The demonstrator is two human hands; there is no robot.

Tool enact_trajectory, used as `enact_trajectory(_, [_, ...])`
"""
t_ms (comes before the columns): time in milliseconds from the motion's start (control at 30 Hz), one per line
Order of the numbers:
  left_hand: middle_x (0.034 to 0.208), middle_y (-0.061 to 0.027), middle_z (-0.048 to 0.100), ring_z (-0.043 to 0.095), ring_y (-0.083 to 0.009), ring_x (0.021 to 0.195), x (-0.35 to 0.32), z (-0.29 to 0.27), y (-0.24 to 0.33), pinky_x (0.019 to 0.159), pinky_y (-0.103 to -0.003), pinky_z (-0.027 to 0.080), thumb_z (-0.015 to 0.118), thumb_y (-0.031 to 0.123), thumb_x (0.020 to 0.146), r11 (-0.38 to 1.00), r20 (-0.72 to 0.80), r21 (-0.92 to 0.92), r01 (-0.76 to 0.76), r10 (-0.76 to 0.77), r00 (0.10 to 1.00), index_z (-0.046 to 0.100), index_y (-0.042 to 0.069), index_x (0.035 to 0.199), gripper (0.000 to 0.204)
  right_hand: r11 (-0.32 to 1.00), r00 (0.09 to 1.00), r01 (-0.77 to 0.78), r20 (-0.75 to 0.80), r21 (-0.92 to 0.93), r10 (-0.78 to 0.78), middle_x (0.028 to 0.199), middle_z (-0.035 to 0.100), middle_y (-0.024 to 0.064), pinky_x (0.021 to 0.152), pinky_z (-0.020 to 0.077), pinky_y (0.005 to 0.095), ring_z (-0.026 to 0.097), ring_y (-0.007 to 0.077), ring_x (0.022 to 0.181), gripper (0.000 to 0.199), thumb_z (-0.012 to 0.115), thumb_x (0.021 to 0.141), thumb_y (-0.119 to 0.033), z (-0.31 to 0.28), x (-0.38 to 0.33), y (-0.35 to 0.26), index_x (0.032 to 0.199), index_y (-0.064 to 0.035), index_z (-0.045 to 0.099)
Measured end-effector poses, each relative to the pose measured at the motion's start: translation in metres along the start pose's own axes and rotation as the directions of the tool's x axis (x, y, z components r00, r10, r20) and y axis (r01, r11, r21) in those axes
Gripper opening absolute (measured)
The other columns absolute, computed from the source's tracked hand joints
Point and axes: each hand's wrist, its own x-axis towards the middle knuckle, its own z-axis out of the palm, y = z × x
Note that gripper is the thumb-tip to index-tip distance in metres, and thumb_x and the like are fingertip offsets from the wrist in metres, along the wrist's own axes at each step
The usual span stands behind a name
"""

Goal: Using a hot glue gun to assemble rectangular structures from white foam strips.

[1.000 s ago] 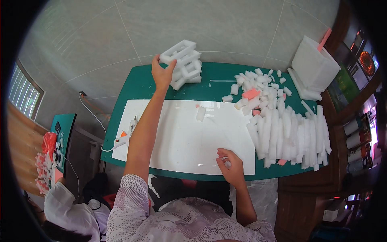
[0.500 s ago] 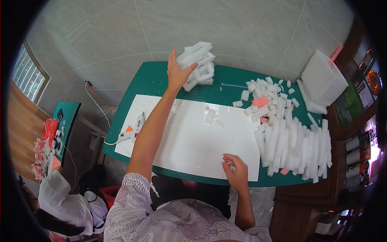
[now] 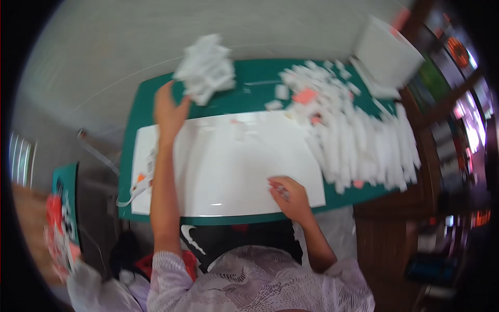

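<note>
At the far left of the green table stands a stack of white foam strips (image 3: 208,70), blurred by motion. My left hand (image 3: 170,110) is at its near left side, fingers stretched upward and thumb apart from them. Whether the thumb touches the foam I cannot tell. Over the near right part of a glossy white board (image 3: 234,177) is my right hand (image 3: 292,198). Its fingers are curled in, around something small that I cannot make out. A white glue gun (image 3: 143,188) with an orange part lies on the board's left end, partly hidden by my left forearm.
Loose foam chunks (image 3: 312,83), some pink, and a row of long white foam strips (image 3: 364,145) cover the table's right side. A white foam block (image 3: 387,54) stands at the back right. At lower left a person in white (image 3: 104,291) sits near another green table (image 3: 65,179).
The whole view has shifted and turned. My left hand has drawn back from the foam stack towards its near left. My right hand stays curled over the board.
</note>
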Motion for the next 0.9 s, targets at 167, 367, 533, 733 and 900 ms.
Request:
enact_trajectory(167, [0.119, -0.0104, 0.067, 0.065, -0.0181, 0.087, -0.063, -0.064, 0.077, 0.073, -0.029, 0.050, 0.072, 0.015, 0.091, 0.981, 0.146, -0.122, 0.151, -0.133, 0.980, 0.063, 0.002, 0.127, 0.039, 0.993, 0.999, 0.024, 0.036, 0.112, -0.028, 0.104, 0.071, 0.0117, 0.073, 0.0555, 0.0299, 0.069, 0.0189, 0.083, 0.024, 0.070, 0.091, -0.007, -0.002, 0.003, -0.004, 0.114, -0.0033, 0.068])
enact_trajectory(367, [0.102, -0.0089, 0.070, 0.062, -0.0169, 0.078, -0.151, -0.065, 0.083, 0.073, -0.030, 0.049, 0.069, 0.008, 0.091, 0.958, 0.322, -0.227, 0.174, -0.095, 0.942, 0.068, 0.000, 0.112, 0.022, 0.735, 0.749, -0.048, -0.511, -0.676, -0.422, 0.111, 0.067, 0.0172, 0.091, 0.0479, 0.0467, 0.062, 0.0380, 0.102, 0.035, 0.069, 0.087, -0.007, -0.078, -0.011, -0.013, 0.121, -0.0026, 0.065])
enact_trajectory(533, [0.102, -0.0126, 0.070, 0.064, -0.0209, 0.080, -0.205, -0.069, 0.072, 0.074, -0.031, 0.050, 0.067, 0.006, 0.092, 0.965, 0.338, -0.218, 0.147, -0.066, 0.939, 0.067, -0.001, 0.109, 0.019, 0.431, 0.623, -0.409, -0.591, -0.804, -0.512, 0.120, 0.064, 0.0186, 0.096, 0.0428, 0.0517, 0.060, 0.0382, 0.105, 0.043, 0.071, 0.088, -0.018, -0.132, 0.003, -0.037, 0.127, -0.0015, 0.062])
enact_trajectory(733, [0.106, -0.0159, 0.068, 0.065, -0.0303, 0.094, -0.209, -0.067, 0.075, 0.082, -0.037, 0.052, 0.066, 0.005, 0.091, 0.966, 0.358, -0.252, 0.062, 0.034, 0.933, 0.067, -0.001, 0.110, 0.019, 0.593, 0.725, -0.399, -0.637, -0.699, -0.263, 0.110, 0.069, 0.0199, 0.089, 0.0473, 0.0467, 0.063, 0.0391, 0.101, 0.035, 0.068, 0.091, -0.020, -0.162, 0.007, -0.015, 0.118, 0.0017, 0.066])
enact_trajectory(900, [0.108, -0.0172, 0.067, 0.061, -0.0344, 0.102, -0.204, -0.068, 0.076, 0.090, -0.041, 0.049, 0.068, 0.002, 0.086, 0.963, 0.425, -0.265, 0.036, 0.083, 0.902, 0.067, 0.000, 0.111, 0.025, 0.566, 0.630, -0.402, -0.666, -0.720, -0.399, 0.105, 0.069, 0.0206, 0.085, 0.0507, 0.0428, 0.065, 0.0364, 0.094, 0.031, 0.065, 0.094, -0.019, -0.180, 0.009, -0.015, 0.119, 0.0000, 0.068])
